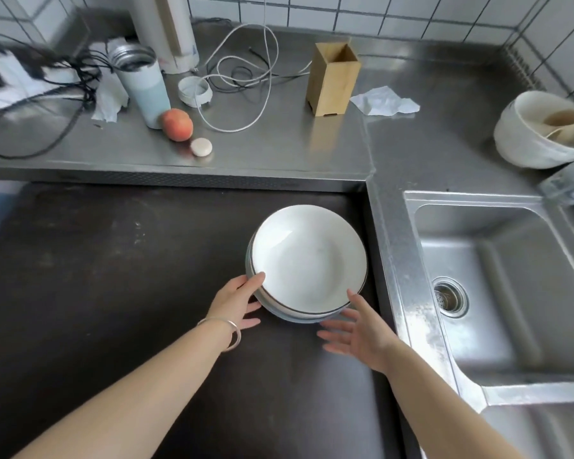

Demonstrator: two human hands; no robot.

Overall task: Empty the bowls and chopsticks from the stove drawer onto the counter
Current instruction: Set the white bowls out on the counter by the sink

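A stack of white bowls point(309, 260) rests on the dark stove top point(113, 276), just left of the steel sink point(497, 276). The left hand point(236, 301), bracelet at the wrist, touches the stack's near-left rim with fingers loosely curled. The right hand point(358, 332) sits at the near-right edge, fingers spread open, gripping nothing. Behind the sink's far-left corner stands a wooden holder point(332, 79).

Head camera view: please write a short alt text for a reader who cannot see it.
Two bare hands, left hand and right hand, reach around a stack of white bowls on a dark surface; the left touches the rim, the right is open beside it. Behind it, a steel counter holds a wooden holder, a peach and cables; a sink is at right.
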